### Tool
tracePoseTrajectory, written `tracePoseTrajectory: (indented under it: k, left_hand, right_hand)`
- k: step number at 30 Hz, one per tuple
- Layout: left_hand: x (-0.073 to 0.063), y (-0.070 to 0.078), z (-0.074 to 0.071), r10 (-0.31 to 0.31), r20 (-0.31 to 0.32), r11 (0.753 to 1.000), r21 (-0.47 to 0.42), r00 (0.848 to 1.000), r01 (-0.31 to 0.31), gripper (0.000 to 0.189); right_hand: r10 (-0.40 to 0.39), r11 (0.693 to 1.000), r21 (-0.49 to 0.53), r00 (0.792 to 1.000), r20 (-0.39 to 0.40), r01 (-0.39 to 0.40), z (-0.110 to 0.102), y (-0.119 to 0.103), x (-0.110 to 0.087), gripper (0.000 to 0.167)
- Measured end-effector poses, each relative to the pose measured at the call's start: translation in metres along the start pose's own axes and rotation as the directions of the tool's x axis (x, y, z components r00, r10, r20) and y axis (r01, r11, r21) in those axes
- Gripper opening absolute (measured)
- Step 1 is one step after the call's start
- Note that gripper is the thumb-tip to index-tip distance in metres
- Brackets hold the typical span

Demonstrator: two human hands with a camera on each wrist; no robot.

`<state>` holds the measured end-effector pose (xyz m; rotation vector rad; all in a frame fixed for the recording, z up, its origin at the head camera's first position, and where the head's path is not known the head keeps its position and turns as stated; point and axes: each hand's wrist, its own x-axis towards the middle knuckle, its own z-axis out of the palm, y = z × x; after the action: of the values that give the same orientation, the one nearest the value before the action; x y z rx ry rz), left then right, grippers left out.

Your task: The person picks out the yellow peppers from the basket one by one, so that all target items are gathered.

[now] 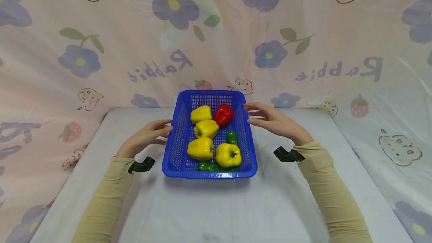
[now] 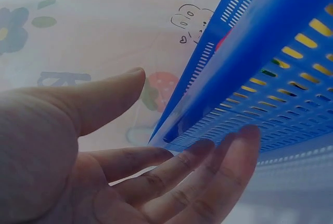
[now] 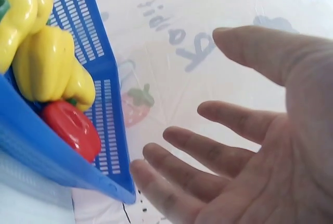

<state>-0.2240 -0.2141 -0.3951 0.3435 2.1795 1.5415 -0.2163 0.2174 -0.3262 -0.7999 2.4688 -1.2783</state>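
A blue plastic basket (image 1: pixel 210 174) stands in the middle of the table in the head view. Inside lie several yellow bell peppers (image 1: pixel 200 149), a red bell pepper (image 1: pixel 224 115) at the far right, and green peppers (image 1: pixel 216 167) partly hidden under the yellow ones. My left hand (image 1: pixel 150 134) is beside the basket's left wall, fingers loosely bent and thumb spread; whether the fingertips touch the wall I cannot tell. At the right side, my right hand (image 1: pixel 271 120) has its fingers spread close to the rim. The right wrist view shows its palm (image 3: pixel 250 182) holding nothing.
A white-covered table (image 1: pixel 209 213) lies beneath the basket. Behind it hangs a pink sheet (image 1: pixel 222 40) printed with flowers and rabbits, close to the basket's far edge. Dark curved mounts (image 1: pixel 141 165) sit at both wrists.
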Motion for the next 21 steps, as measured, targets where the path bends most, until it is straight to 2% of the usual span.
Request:
tracePoseTrajectory:
  k: [10,21]
  left_hand:
    - [0.005,0.001,0.001,-0.015,-0.021,1.0,-0.018,1.0,0.014,0.068]
    - [0.009,0.001,0.002,0.014,-0.038,1.0,-0.024,0.999,-0.015,0.063]
  right_hand:
    - [-0.001,1.0,0.015,0.998,0.068,0.0,0.019,-0.007,0.004,0.056]
    - [-0.039,0.999,0.013,0.983,0.181,0.037,0.039,-0.01,0.008,0.056]
